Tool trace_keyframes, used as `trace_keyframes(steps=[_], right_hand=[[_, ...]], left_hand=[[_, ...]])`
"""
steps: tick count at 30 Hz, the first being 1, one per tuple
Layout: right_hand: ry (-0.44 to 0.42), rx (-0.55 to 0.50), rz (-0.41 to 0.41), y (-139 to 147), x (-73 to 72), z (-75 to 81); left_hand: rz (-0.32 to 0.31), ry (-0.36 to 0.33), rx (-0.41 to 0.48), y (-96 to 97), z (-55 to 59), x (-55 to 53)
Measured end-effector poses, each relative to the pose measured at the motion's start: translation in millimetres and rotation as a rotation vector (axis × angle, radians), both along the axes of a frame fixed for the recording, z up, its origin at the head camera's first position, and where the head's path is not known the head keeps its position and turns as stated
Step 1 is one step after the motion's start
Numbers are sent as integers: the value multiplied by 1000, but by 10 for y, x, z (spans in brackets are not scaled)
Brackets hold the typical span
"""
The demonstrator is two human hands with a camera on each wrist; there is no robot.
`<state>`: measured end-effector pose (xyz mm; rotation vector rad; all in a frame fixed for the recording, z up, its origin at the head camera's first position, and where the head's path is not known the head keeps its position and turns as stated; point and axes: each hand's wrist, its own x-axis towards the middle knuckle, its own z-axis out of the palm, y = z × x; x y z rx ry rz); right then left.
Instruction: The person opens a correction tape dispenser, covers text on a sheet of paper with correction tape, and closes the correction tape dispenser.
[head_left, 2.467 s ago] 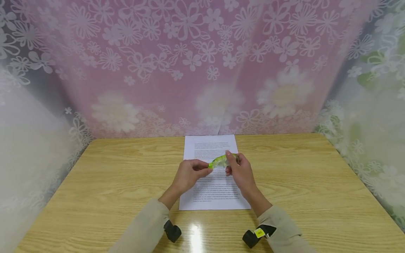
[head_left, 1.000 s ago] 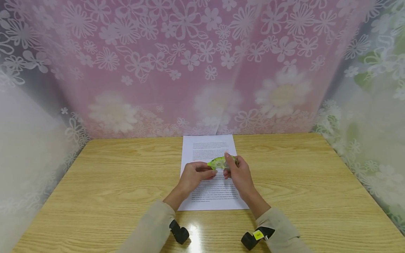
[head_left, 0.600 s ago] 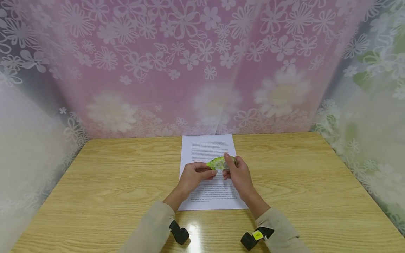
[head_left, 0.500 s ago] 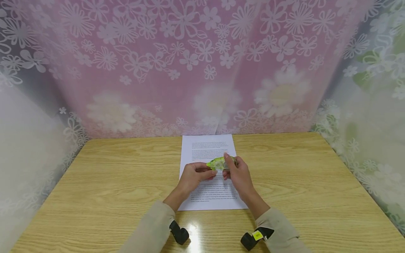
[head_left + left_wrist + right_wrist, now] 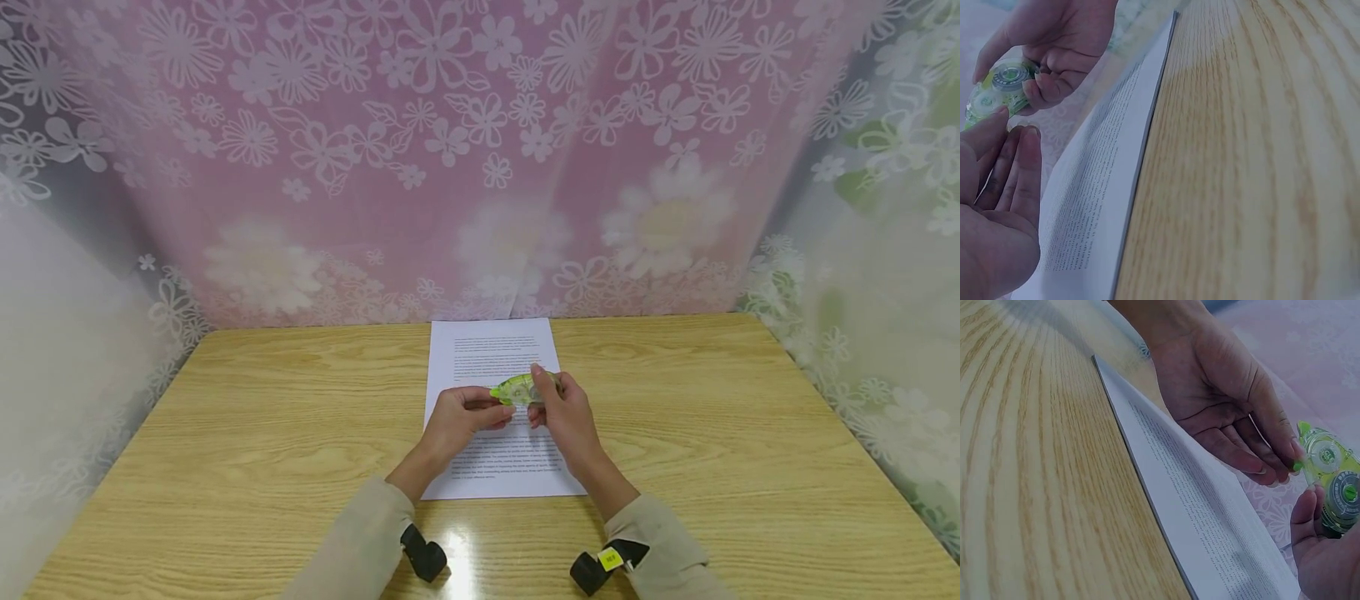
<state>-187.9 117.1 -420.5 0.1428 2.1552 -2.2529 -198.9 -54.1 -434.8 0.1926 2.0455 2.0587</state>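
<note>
A correction tape dispenser [image 5: 517, 389] with a clear body and bright green trim is held over the printed sheets, its narrow end pointing left. My right hand [image 5: 567, 414] grips its wide end, the thumb lying along the upper side. At the narrow end, my left hand [image 5: 460, 421] pinches the green tip between thumb and fingers. Two round reels show through the casing [image 5: 1335, 475] in the right wrist view. From the left wrist, the dispenser [image 5: 1005, 84] appears between both hands, its lower tip partly covered by the left thumb.
A stack of printed white paper [image 5: 495, 462] lies under the hands on the wood-grain table [image 5: 300, 417]. Its near edge [image 5: 1141, 169] shows some thickness. A pink flowered curtain [image 5: 375, 208] hangs along the table's back edge, with pale curtains at both sides.
Since the earliest frame my left hand has shifted slightly right along the tip, and the dispenser has rolled to show more of its flat side. In the last second the hands are nearly still.
</note>
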Motion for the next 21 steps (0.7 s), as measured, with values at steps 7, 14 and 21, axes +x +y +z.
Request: trace_keyframes(steps=[7,14,21], right_hand=[[11,8,-39,15,-26,23],[3,21,-64,47,-24,36],[13,14,-63,68,-18,34]], left_hand=[[-24,36,-29,-85,11,-1],[40,148,-277,-281,99,-83],[110,256,-545,-465,246,-178]])
